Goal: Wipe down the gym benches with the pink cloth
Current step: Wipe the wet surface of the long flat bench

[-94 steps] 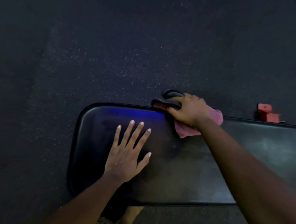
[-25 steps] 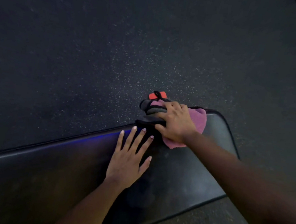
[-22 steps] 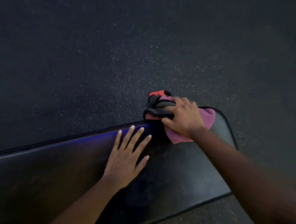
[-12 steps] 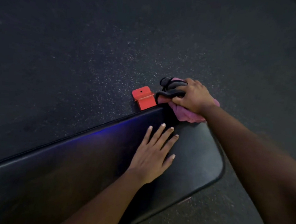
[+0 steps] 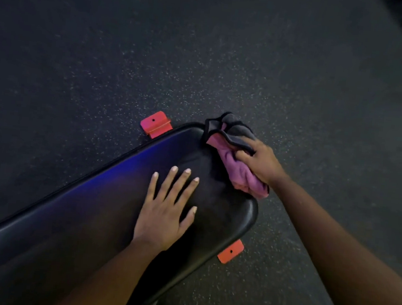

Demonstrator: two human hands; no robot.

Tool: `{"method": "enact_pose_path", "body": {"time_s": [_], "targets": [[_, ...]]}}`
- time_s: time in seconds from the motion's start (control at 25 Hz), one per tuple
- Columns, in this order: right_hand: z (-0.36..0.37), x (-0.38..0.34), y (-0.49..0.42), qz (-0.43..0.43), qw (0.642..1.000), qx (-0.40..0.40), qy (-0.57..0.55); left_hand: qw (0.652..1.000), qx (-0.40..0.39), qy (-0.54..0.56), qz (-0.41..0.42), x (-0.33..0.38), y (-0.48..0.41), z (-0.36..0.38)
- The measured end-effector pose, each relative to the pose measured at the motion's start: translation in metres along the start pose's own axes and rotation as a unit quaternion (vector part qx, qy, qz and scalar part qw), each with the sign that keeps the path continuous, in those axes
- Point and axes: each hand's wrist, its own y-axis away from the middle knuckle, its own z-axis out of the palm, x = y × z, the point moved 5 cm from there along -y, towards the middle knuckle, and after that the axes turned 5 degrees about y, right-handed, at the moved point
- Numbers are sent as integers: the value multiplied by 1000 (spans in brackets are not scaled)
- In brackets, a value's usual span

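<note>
A black padded gym bench (image 5: 68, 225) runs from the lower left up to its rounded end at centre right. My left hand (image 5: 166, 213) lies flat on the pad, fingers spread, near that end. My right hand (image 5: 259, 162) grips the bunched pink cloth (image 5: 239, 171), which has a grey side with dark trim, and presses it on the far right corner of the bench end. Part of the cloth hangs over the pad's edge.
Two red feet of the bench frame stick out from under the pad, one at the far side (image 5: 155, 124) and one at the near side (image 5: 231, 251). Dark speckled rubber floor (image 5: 205, 53) surrounds the bench on all sides.
My right hand has slid the cloth from the far edge round onto the bench's end corner. My left hand moved along the pad toward that end. The near red foot has come into view.
</note>
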Motion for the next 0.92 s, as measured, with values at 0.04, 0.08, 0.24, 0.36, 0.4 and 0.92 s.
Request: {"method": "enact_pose_path", "body": {"time_s": [0.04,0.08,0.24,0.36,0.4,0.92], "targets": [[0,9,13,2,1000,2,-17,1000,-1,-3,0,0,0,0],[1,18,25,2,1000,1,-26,1000,-1,-5,0,0,0,1],[0,42,61,-9,999,-18,-36,1000,-3,2,1,0,0,1],[1,30,53,-15,998,-14,-58,1000,6,-2,-1,-1,-1,1],[3,21,40,-8,998,-9,-57,1000,7,-7,3,0,0,2],[34,69,118,160,980,69,-91,1000,20,-7,19,-3,-2,2]]}}
